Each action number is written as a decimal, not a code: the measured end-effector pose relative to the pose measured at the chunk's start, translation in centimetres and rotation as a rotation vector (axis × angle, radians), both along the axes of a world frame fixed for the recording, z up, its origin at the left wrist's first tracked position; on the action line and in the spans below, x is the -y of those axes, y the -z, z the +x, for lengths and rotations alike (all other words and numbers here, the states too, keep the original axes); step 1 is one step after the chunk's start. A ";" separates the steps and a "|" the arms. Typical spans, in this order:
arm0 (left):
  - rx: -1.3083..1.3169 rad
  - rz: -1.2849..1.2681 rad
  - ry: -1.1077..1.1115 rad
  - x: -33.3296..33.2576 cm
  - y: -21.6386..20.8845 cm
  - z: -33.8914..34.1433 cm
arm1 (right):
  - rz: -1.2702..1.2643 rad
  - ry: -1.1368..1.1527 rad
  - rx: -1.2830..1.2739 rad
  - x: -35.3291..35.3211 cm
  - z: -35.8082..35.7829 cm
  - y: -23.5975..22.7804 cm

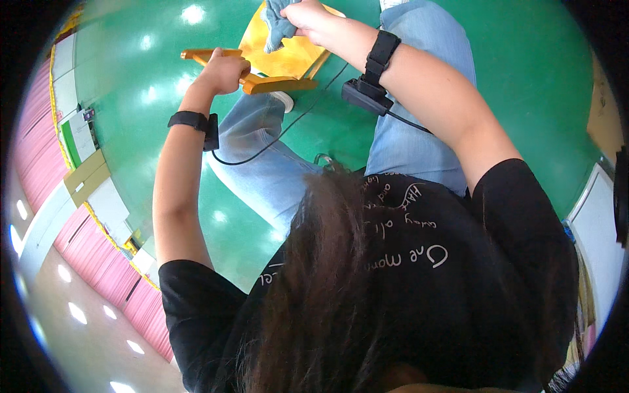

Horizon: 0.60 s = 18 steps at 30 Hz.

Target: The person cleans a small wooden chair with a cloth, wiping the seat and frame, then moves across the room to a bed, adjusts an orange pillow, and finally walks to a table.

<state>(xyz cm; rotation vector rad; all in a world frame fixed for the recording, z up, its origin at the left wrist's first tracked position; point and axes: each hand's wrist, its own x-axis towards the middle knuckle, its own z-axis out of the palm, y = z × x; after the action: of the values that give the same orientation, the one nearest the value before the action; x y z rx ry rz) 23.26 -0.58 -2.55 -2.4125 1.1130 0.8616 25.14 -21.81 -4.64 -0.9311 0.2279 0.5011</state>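
Note:
A small yellow wooden chair (270,60) is tipped over on the floor between my legs, at the top of the view. My left hand (226,71) is wrapped around one of its orange-brown wooden bars. My right hand (306,18) is closed on a crumpled blue-grey cloth (280,29), which lies against the flat yellow panel. The tips of my right fingers are partly hidden by the cloth, and the chair's far end is cut off by the top edge.
Each wrist carries a black strap with a box (367,95); a thin black cable (298,118) runs past the chair. My legs in jeans (419,131) flank it on the glossy green floor (524,105). Pink curtains (42,131) and boards line the left; a white panel (596,209) stands right.

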 end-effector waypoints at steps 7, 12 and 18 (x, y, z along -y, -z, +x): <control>0.012 -0.051 -0.550 -0.4 1.6 -2.1 | -0.126 0.063 -0.034 -0.5 0.4 -0.4; -0.033 -0.288 -0.809 -0.6 4.0 -2.8 | -0.696 -0.001 0.085 -0.6 -0.2 -0.9; -0.068 -0.525 -1.095 -1.4 5.7 -2.9 | -1.011 0.159 0.488 -0.1 -0.7 -0.9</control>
<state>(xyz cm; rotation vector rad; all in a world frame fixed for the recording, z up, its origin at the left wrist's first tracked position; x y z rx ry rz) 20.33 0.78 -8.27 -3.4747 -0.1312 1.0017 24.41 -21.74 -3.78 -1.9647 0.0962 -0.0417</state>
